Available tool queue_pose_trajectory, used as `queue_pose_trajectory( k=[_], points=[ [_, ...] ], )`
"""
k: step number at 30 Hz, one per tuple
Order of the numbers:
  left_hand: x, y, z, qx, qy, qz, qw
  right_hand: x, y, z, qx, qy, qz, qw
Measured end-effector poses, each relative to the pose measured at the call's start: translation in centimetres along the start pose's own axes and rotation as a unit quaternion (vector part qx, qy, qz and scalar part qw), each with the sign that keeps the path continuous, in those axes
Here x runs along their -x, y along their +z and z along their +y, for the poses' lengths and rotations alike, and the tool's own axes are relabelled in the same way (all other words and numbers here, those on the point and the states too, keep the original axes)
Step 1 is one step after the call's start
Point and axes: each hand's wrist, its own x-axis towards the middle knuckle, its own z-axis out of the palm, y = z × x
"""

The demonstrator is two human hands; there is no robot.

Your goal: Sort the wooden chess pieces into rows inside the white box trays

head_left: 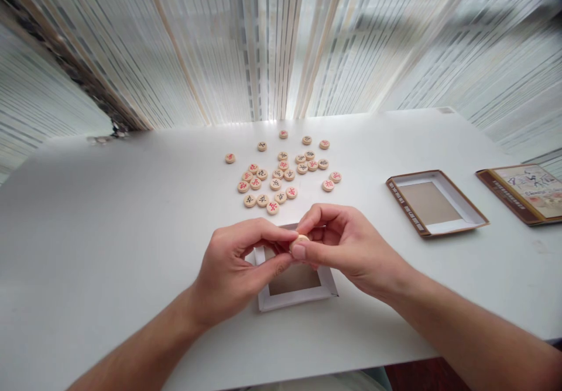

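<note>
My left hand [237, 265] and my right hand [346, 244] meet above a small white tray with a brown floor [298, 297]. Together their fingertips pinch one round wooden game piece [300, 239]; its face is hidden. Both hands are closed on it. Beyond them, several round wooden pieces [283, 171] marked with red or black characters lie scattered on the white table [109, 233].
An open brown-edged box half [434, 203] with a white inner rim lies to the right. A printed box lid [524, 192] lies at the far right edge. Striped pale curtains hang behind the table. The table's near edge runs under my forearms.
</note>
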Motion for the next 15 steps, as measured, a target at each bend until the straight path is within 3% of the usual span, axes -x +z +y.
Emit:
queue_pose_trajectory(
  k=[8, 15],
  points=[
    [-0.1, 0.11, 0.28, 0.051, -0.012, 0.002, 0.999, -0.02, -0.2, -0.25, 0.004, -0.036, -0.02, 0.999],
    [-0.11, 0.05, 0.18, 0.021, -0.01, 0.017, 1.0, 0.08, -0.27, -0.14, -0.035, 0.015, -0.02, 0.999]
  ],
)
